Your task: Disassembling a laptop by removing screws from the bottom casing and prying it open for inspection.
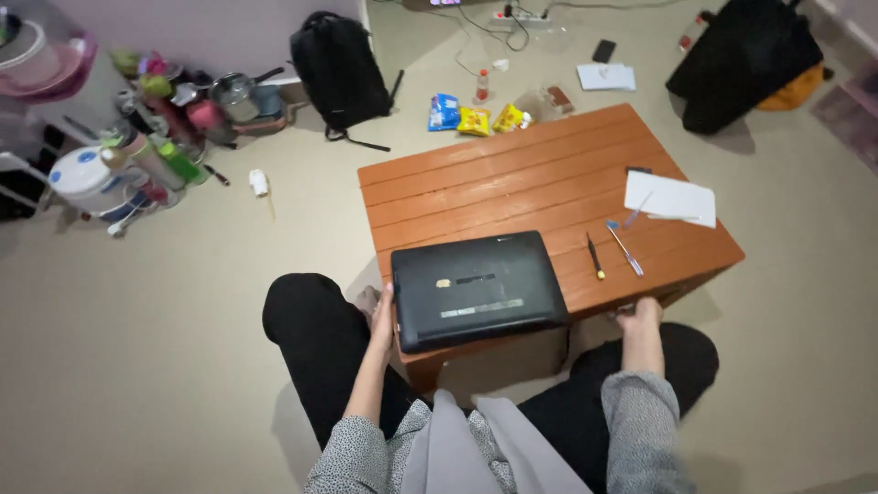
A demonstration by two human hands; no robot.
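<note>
Head view: black laptop lies lid-down on the near edge of the low wooden table, long axis left–right. Left hand is pressed flat against its left end; right hand grips the table edge — farther off.

The laptop is black. The counter is orange-brown wood. The paper is white. The sleeves are grey with little spots.

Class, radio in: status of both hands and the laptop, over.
Left hand flat on closed black laptop's left edge. Right hand grips the wooden table's near edge. Two screwdrivers lie right of laptop, apart from it.
</note>
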